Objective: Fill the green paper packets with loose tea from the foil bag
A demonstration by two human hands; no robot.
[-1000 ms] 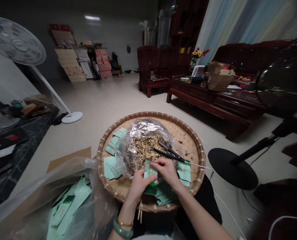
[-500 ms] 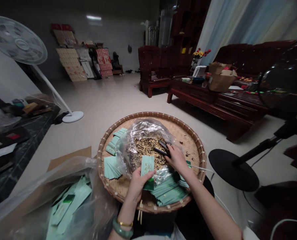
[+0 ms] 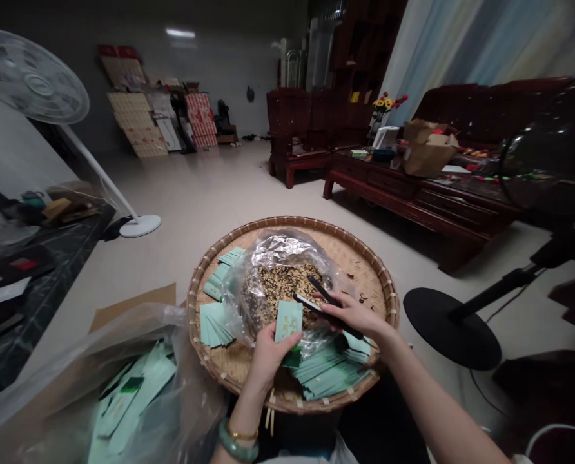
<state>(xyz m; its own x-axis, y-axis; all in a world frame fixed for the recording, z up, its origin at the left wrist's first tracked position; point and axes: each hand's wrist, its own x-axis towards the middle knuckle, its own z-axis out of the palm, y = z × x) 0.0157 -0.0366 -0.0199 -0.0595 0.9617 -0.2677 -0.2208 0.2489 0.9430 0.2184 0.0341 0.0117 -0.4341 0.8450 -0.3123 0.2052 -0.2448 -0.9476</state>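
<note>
My left hand pinches a pale green tea packet with gold lettering, upright over the near side of the tray. To its right, my right hand grips a black hair straightener, its two arms spread apart and pointing toward the packet. The arms are clear of the packet. Beyond both hands lies an open clear plastic bag holding loose dried tea mixed with pale bits. A pile of green packets rests below my right hand, and fanned packets lie at the left.
The round woven bamboo tray bears all this. A large plastic bag of more green packets stands at the lower left. A white fan is at the left, a black fan base at the right. A wooden table stands beyond.
My right hand has turned the hair straightener, with its handle end swung out to the right and its arms spread wider. The packet in my left hand has shifted slightly right.
</note>
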